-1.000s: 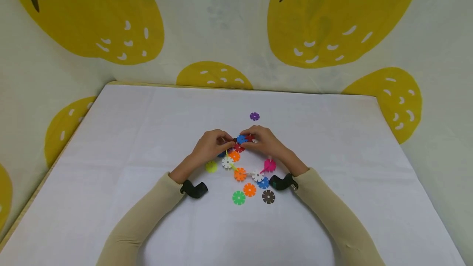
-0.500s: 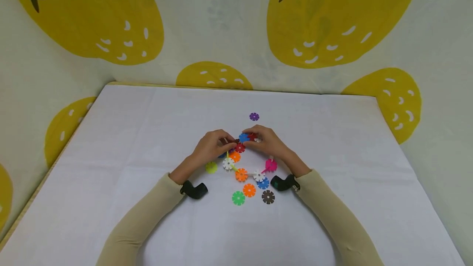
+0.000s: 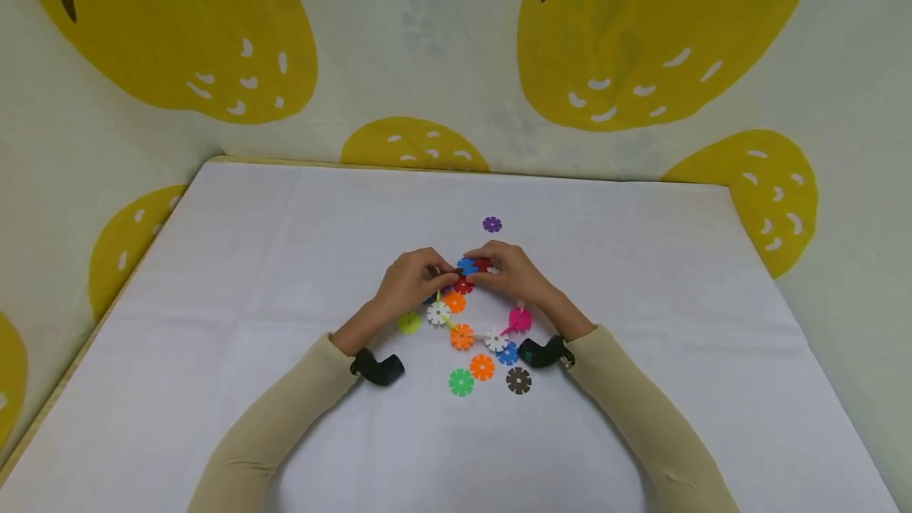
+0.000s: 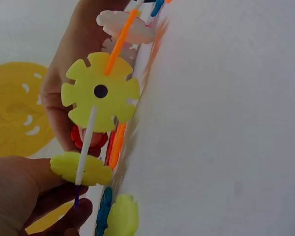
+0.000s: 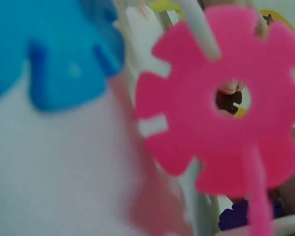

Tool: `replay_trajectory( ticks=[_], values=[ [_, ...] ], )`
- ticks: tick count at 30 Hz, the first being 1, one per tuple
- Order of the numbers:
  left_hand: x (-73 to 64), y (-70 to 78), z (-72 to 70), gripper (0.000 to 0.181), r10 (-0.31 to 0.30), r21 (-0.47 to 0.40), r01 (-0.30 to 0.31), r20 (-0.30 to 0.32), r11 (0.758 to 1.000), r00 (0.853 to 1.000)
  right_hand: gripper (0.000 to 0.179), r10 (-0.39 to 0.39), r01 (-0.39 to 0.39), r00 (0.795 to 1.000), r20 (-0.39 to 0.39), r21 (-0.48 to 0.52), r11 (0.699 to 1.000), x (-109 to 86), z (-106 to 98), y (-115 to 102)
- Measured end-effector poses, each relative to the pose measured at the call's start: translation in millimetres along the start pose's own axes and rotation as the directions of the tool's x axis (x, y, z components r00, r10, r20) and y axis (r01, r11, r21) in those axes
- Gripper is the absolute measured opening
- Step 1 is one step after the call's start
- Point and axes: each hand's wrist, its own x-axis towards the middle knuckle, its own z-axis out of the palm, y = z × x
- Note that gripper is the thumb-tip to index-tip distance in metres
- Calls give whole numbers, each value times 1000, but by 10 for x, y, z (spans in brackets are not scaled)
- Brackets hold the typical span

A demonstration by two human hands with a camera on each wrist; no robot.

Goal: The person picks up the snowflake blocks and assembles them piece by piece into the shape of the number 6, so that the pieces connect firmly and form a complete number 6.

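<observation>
In the head view, my left hand (image 3: pixel 415 283) pinches a brown notched disc, mostly covered by the fingers, at the end of a chain of interlocking snowflake discs. Opposite it, my right hand (image 3: pixel 509 271) grips a blue snowflake disc (image 3: pixel 466 266) joined to a red one (image 3: pixel 482 264). The two discs meet edge to edge between the fingertips. The chain curves round below the hands through a white disc (image 3: pixel 438 313), an orange disc (image 3: pixel 461 336) and a pink disc (image 3: pixel 520 320). Close in the left wrist view is a yellow disc (image 4: pixel 101 92); the pink one fills much of the right wrist view.
Loose discs lie on the white tabletop (image 3: pixel 249 299): green (image 3: pixel 461 382), orange (image 3: pixel 482 367), brown (image 3: pixel 518 380) and blue (image 3: pixel 507 352) near the front, yellow-green (image 3: pixel 408 323) at left, purple (image 3: pixel 492 224) behind the hands. A patterned cloth (image 3: pixel 456 38) hangs behind the table.
The right hand shifts slightly right with the blue disc, then back left against the brown one. The pink end of the chain sways along with it. The left hand barely moves.
</observation>
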Motion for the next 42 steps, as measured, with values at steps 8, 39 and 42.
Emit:
replay_trajectory(
  ticks=[8,39,42],
  values=[
    [14,-29,82,16,14,-5,-14,-93,1000,996,34,-3,3,999,-34,-2,1000,8,10,11],
    [-33,27,256,13,-58,-111,27,-283,993,957,34,104,-94,992,-71,133,987,20,29,87],
    [-22,28,246,13,-65,-87,42,-284,995,957,34,91,-83,993,-72,103,991,39,22,70]
  ],
)
